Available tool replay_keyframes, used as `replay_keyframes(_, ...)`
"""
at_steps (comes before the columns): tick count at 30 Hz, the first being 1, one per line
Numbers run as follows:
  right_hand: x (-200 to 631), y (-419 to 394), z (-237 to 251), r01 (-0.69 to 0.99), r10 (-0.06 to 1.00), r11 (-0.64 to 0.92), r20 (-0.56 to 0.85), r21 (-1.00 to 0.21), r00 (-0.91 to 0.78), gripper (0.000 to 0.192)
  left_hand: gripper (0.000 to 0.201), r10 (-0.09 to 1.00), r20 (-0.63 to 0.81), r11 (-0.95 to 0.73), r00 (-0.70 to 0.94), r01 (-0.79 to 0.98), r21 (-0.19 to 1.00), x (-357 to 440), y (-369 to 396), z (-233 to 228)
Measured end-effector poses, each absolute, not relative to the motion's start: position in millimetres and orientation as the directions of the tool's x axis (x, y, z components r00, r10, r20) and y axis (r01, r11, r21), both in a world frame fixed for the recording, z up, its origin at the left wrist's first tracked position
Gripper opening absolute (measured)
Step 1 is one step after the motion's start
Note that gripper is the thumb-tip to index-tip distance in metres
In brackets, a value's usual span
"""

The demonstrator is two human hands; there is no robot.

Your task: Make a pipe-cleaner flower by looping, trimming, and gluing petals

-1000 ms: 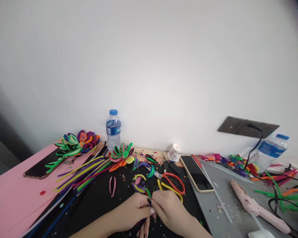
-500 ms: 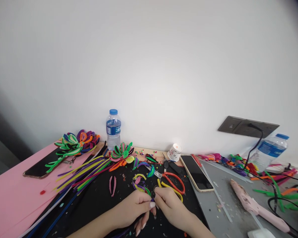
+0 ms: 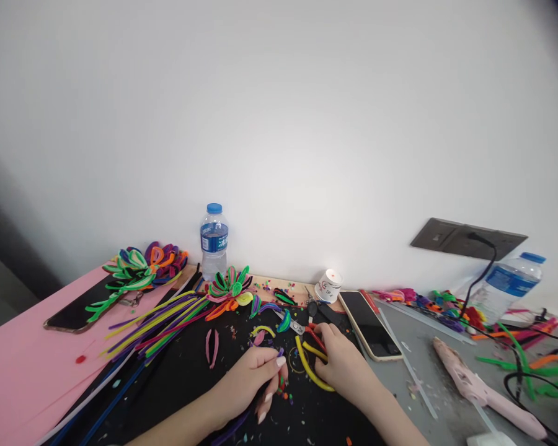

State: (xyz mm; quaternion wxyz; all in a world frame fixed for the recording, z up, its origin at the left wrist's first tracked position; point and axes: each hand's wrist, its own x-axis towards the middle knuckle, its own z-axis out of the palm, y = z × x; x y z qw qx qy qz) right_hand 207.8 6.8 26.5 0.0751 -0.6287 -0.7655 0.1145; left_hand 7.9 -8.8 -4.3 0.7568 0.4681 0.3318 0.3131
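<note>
My left hand [image 3: 248, 381] is closed over the black mat [image 3: 181, 378], pinching a purple pipe cleaner [image 3: 280, 352] whose tip shows above the thumb. More purple stem emerges below the hand. On the right, my right hand [image 3: 344, 362] has its fingers curled over the handles of red-handled scissors [image 3: 315, 337], which lie on the mat with blades pointing left. Beside them curve yellow handles [image 3: 309, 368] of another tool, its head not visible. Small pipe cleaner petals lie around: a pink loop [image 3: 212, 348], a yellow-green one [image 3: 263, 330] and a blue-green one [image 3: 284, 321].
Pipe cleaner flowers [image 3: 230, 288] and loose stems [image 3: 162, 322] lie left. A water bottle [image 3: 214, 241] and paper cup [image 3: 328, 285] stand by the wall. Right are a phone [image 3: 371, 325], a pink glue gun [image 3: 483, 390] with its cord, and another bottle [image 3: 514, 282]. Beads scatter behind.
My right hand has left my left hand and moved right and away from me onto the scissors' handles. My left hand stays nearly in place, pinching the purple pipe cleaner.
</note>
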Motion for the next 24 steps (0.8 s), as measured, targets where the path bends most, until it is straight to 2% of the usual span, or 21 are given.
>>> replay_keyframes(2,209,9,20,0.940,0.980,0.184,-0.015,-0.286,-0.196,0.031,0.032,0.806,-0.204,0.360,0.556,-0.186,0.914,8,-8,-4)
replay_keyframes(5,212,13,16,0.957,0.984,0.176,0.043,-0.229,-0.171,0.033,0.031,0.820,-0.206,0.366,0.533,-0.213,0.906,9,-6,-4)
replay_keyframes(10,218,14,26,0.975,0.950,0.208,0.254,-0.077,-0.183,0.045,0.030,0.831,-0.202,0.372,0.518,-0.248,0.894,9,-4,-9)
replay_keyframes(14,220,15,31,0.976,0.893,0.214,0.415,-0.043,-0.177,0.048,0.030,0.832,-0.203,0.374,0.516,-0.252,0.893,8,-4,-10)
replay_keyframes(17,223,15,33,0.986,0.869,0.167,0.475,-0.023,-0.136,0.048,0.030,0.833,-0.200,0.370,0.516,-0.250,0.895,8,-5,-7)
replay_keyframes(21,228,18,33,0.987,0.858,0.152,0.501,-0.041,-0.112,0.049,0.030,0.831,-0.203,0.373,0.518,-0.247,0.894,9,-6,-4)
replay_keyframes(24,229,21,31,0.975,0.862,0.169,0.501,-0.146,-0.074,0.046,0.030,0.836,-0.200,0.365,0.512,-0.245,0.898,9,-5,-3)
